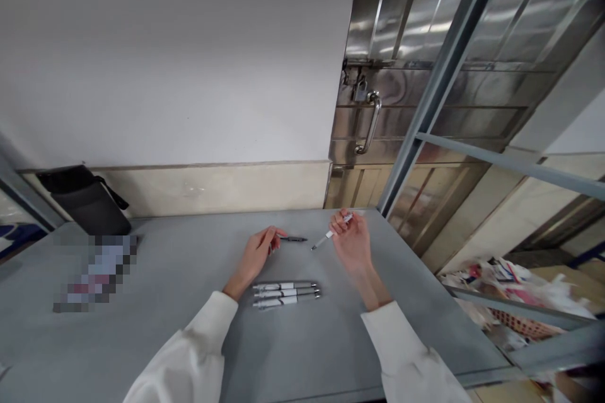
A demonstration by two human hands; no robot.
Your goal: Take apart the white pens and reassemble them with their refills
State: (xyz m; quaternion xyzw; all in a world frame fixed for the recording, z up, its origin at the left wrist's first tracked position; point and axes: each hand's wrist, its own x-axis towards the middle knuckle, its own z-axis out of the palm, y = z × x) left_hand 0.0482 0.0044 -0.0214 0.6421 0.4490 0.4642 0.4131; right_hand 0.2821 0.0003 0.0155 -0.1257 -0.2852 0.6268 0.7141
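On the grey tabletop (189, 271), my left hand (259, 250) is closed around one end of a slim black pen (295, 239), its pointed end facing right. The fingers cover the rest of that pen. To the right, my right hand (352, 240) is raised a little and closed on a white pen (326, 238) with a clear lower barrel. This pen slants down to the left, its tip near the black pen's tip but apart from it. Three white pens (283, 294) with dark markings lie side by side on the table between my forearms.
A dark grey case (87, 198) with a strap leans against the wall at the back left, with a pixelated flat object (99, 274) before it. A metal frame post (425, 107) rises at the table's right corner. Beyond it are a padlocked steel door (397, 119) and a cluttered basket (524, 322).
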